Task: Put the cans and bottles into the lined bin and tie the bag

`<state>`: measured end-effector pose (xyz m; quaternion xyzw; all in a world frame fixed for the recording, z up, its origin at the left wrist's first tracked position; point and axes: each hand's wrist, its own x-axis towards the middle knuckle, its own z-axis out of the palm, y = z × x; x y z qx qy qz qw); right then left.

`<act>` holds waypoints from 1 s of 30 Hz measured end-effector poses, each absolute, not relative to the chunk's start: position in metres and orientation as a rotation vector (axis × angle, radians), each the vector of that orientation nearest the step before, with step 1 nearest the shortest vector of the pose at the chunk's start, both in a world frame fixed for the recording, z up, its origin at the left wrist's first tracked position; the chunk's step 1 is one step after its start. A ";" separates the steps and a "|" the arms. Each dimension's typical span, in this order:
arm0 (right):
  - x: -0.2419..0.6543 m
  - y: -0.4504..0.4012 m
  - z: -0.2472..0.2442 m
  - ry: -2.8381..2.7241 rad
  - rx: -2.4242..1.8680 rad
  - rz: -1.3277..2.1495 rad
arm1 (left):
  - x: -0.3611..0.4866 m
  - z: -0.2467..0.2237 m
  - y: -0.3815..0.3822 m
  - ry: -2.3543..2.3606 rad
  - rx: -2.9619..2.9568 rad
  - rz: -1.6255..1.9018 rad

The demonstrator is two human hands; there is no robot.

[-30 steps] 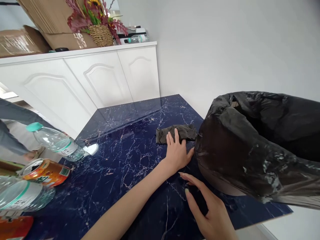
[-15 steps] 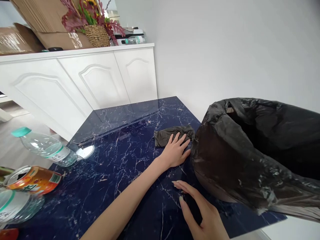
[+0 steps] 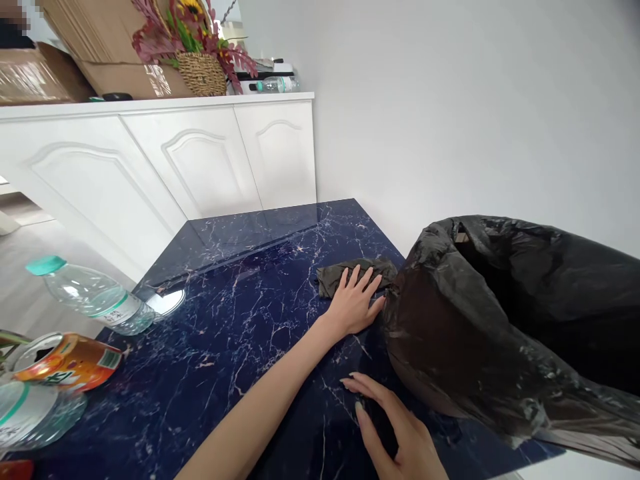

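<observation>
On the dark blue marbled table (image 3: 240,313) lies a folded black plastic bag (image 3: 329,281), crumpled into a flat strip. My left hand (image 3: 354,305) rests on it, fingers spread and lying flat over its near side. Just to the right stands a bin lined with a black bin bag (image 3: 450,333); the liner's edge is folded over the rim, and the strip's right end meets it. My right hand (image 3: 395,427) is lower down, close to the bin's near side, with thumb and fingers apart and nothing between them.
Along the table's left edge are a clear water bottle (image 3: 100,297) with a green cap, an orange drink can (image 3: 75,363) and another bottle (image 3: 40,413). Behind is a white cabinet (image 3: 200,160) bearing cardboard boxes (image 3: 45,73) and a flower basket (image 3: 203,73). A wall (image 3: 450,107) rises at right.
The view has shifted slightly, so the bag strip and bin appear a little lower. Both hands keep nearly the same places and poses.
</observation>
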<state>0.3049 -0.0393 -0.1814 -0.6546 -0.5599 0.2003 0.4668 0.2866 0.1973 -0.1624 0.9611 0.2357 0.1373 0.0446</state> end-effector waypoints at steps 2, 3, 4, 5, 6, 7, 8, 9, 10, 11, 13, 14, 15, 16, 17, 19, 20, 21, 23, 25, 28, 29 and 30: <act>0.305 -0.040 -0.180 -1.358 -1.614 0.555 | 0.280 -0.164 0.195 0.746 2.938 0.436; 0.305 -0.040 -0.179 -1.352 -1.615 0.578 | 0.274 -0.165 0.195 0.773 2.936 0.447; 0.304 -0.041 -0.178 -1.349 -1.616 0.594 | 0.267 -0.165 0.195 0.809 2.930 0.456; 0.304 -0.041 -0.177 -1.344 -1.623 0.606 | 0.257 -0.166 0.196 0.851 2.922 0.462; 0.303 -0.041 -0.176 -1.338 -1.637 0.614 | 0.247 -0.166 0.198 0.894 2.913 0.464; 0.303 -0.042 -0.175 -1.332 -1.654 0.619 | 0.234 -0.167 0.200 0.934 2.903 0.463; 0.302 -0.042 -0.175 -1.328 -1.670 0.618 | 0.220 -0.167 0.203 0.968 2.894 0.458; 0.302 -0.042 -0.174 -1.328 -1.680 0.610 | 0.205 -0.167 0.205 0.997 2.887 0.449; 0.302 -0.043 -0.174 -1.332 -1.682 0.595 | 0.188 -0.167 0.207 1.024 2.879 0.437; 0.302 -0.043 -0.174 -1.342 -1.672 0.575 | 0.171 -0.166 0.209 1.050 2.872 0.424; 0.301 -0.044 -0.176 -1.363 -1.644 0.526 | 0.136 -0.164 0.209 1.103 2.855 0.397; 0.301 -0.044 -0.177 -1.367 -1.637 0.504 | 0.119 -0.162 0.208 1.129 2.847 0.387; 0.301 -0.044 -0.178 -1.367 -1.636 0.487 | 0.102 -0.160 0.205 1.154 2.841 0.379; 0.301 -0.045 -0.178 -1.364 -1.641 0.474 | 0.086 -0.159 0.201 1.179 2.836 0.376; 0.301 -0.045 -0.179 -1.362 -1.649 0.468 | 0.070 -0.157 0.195 1.201 2.832 0.375; 0.301 -0.045 -0.179 -1.366 -1.660 0.466 | 0.043 -0.156 0.181 1.236 2.831 0.373; 0.301 -0.045 -0.178 -1.373 -1.658 0.465 | 0.032 -0.156 0.173 1.252 2.836 0.371; 0.301 -0.045 -0.178 -1.381 -1.655 0.461 | 0.022 -0.158 0.164 1.272 2.844 0.374; 0.301 -0.045 -0.176 -1.396 -1.651 0.444 | 0.004 -0.162 0.145 1.325 2.871 0.398; 0.301 -0.045 -0.175 -1.395 -1.649 0.426 | -0.011 -0.168 0.126 1.380 2.908 0.443; 0.301 -0.045 -0.174 -1.376 -1.652 0.405 | -0.033 -0.174 0.099 1.421 2.963 0.493; 0.302 -0.045 -0.174 -1.378 -1.652 0.409 | -0.039 -0.175 0.092 1.425 2.975 0.500; 0.302 -0.045 -0.173 -1.390 -1.651 0.424 | -0.045 -0.175 0.085 1.429 2.984 0.502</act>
